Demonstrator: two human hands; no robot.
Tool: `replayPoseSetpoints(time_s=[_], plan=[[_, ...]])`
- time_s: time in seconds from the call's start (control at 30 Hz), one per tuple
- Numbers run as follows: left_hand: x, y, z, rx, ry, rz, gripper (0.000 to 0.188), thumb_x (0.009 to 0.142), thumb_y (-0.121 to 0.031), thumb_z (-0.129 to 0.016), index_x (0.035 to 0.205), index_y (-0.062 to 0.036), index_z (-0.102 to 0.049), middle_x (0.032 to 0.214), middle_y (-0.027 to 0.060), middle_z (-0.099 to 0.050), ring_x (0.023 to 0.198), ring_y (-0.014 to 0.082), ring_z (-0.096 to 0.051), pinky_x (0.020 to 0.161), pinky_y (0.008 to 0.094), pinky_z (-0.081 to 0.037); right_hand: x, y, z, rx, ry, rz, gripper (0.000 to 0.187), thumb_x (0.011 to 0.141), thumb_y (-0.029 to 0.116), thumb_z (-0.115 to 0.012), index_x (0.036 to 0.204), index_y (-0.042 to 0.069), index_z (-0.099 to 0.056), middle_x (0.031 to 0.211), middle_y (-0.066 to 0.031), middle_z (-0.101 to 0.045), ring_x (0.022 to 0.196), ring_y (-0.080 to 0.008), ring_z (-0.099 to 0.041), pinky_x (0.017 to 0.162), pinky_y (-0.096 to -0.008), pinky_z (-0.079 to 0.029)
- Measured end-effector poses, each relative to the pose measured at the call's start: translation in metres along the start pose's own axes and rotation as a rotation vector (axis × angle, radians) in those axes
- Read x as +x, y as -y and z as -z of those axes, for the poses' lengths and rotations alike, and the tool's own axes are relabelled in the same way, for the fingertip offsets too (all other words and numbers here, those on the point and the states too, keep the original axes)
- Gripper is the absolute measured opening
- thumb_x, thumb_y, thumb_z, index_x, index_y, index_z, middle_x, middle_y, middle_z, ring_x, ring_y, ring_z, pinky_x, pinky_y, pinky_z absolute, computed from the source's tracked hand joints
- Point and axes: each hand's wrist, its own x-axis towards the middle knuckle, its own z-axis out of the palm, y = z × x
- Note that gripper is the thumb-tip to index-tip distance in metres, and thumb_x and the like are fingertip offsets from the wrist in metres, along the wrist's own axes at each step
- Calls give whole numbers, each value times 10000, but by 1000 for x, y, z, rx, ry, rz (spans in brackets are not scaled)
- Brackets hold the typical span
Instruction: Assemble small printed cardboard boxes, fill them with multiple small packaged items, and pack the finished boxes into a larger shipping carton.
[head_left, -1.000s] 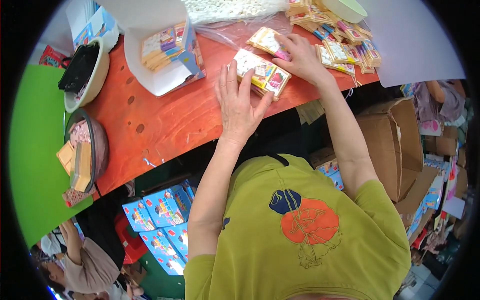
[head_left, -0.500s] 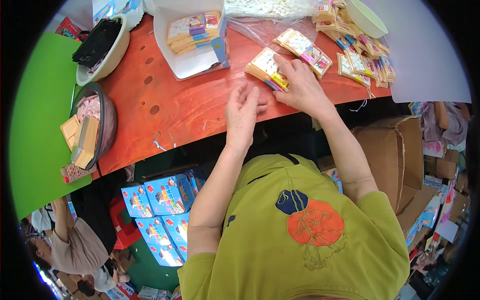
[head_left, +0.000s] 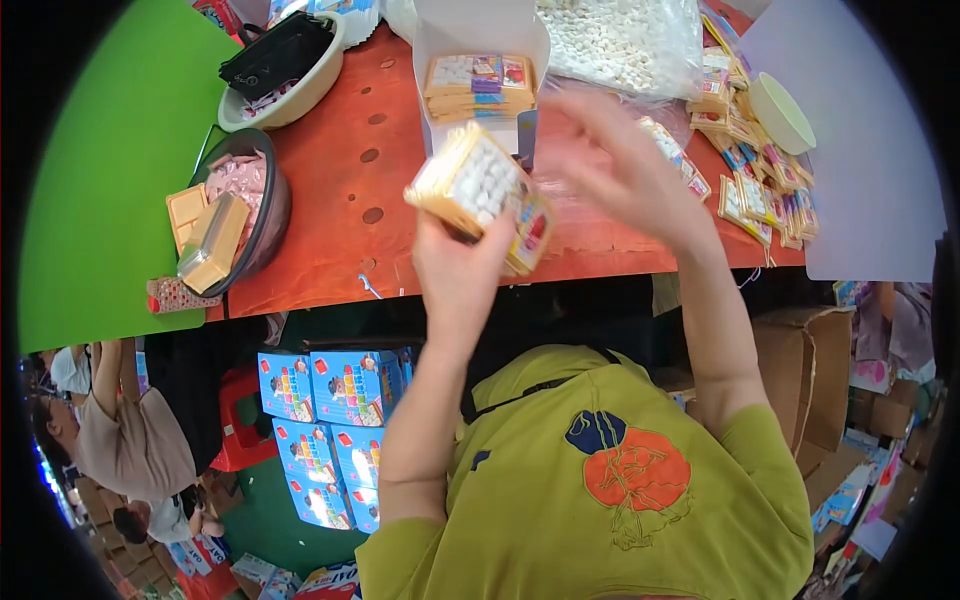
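A stack of flat trays [head_left: 482, 190] filled with small white pieces, with colourful labels at one end, is tilted in my left hand [head_left: 455, 265]. My thumb lies across its near side and the fingers go underneath. To the right of it, my right hand [head_left: 630, 175] is raised over the table, blurred, its fingers stretched out with nothing seen in them. Just beyond the held stack stands an open white and blue box [head_left: 433, 50] with similar trays [head_left: 480, 85] piled inside. Another tray stack [head_left: 690, 172] lies on the table, partly hidden behind my right hand.
The red table [head_left: 335, 215] holds a bag of white pieces [head_left: 625, 50], a heap of trays [head_left: 760, 190] and a pale green bowl [head_left: 782, 112] at right. Two basins stand left: a white one [head_left: 300, 105] and a dark one [head_left: 275, 215]. Blue boxes [head_left: 350, 385] are stacked below.
My left hand, empty before, now holds the tray stack that lay under my right hand, lifted and moved left. My right hand has come away from it. The view has shifted too.
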Motion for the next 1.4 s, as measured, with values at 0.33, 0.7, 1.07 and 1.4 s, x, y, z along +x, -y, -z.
replayPoseSetpoints(time_s=[0.33, 0.7, 1.07, 1.4], plan=[[107, -37, 6, -122, 237, 319, 505, 830, -153, -740, 1266, 49, -583, 1106, 156, -705, 930, 236, -737, 738, 398, -641, 51, -57, 5, -178, 19, -20, 304, 898, -23, -534, 1166, -19, -679, 1071, -114, -679, 917, -219, -657, 821, -344, -531], [101, -22, -31, -517, 68, 106, 439, 903, -133, -718, 1284, 15, -559, 1145, 129, -684, 944, 208, -728, 729, 387, -657, 72, -41, 52, 112, 291, -342, 557, 1090, 492, -393, 1402, 67, -571, 1033, -49, -665, 894, -102, -619, 795, -260, -507], [108, 16, -49, 228, -225, -599, 567, 855, -147, -797, 1292, 35, -484, 1159, 210, -663, 1041, 305, -695, 870, 395, -547, 62, -56, 26, 247, 73, -277, 475, 1123, 356, -362, 1455, 37, -477, 954, -41, -628, 892, -129, -614, 842, -287, -522], [105, 47, -64, 191, -253, -391, 561, 831, -150, -797, 1260, 62, -503, 1173, 221, -665, 1068, 322, -683, 921, 410, -534, 66, -60, 22, 247, 47, -283, 457, 1120, 330, -372, 1427, 8, -475, 931, -29, -618, 882, -120, -596, 827, -289, -518]])
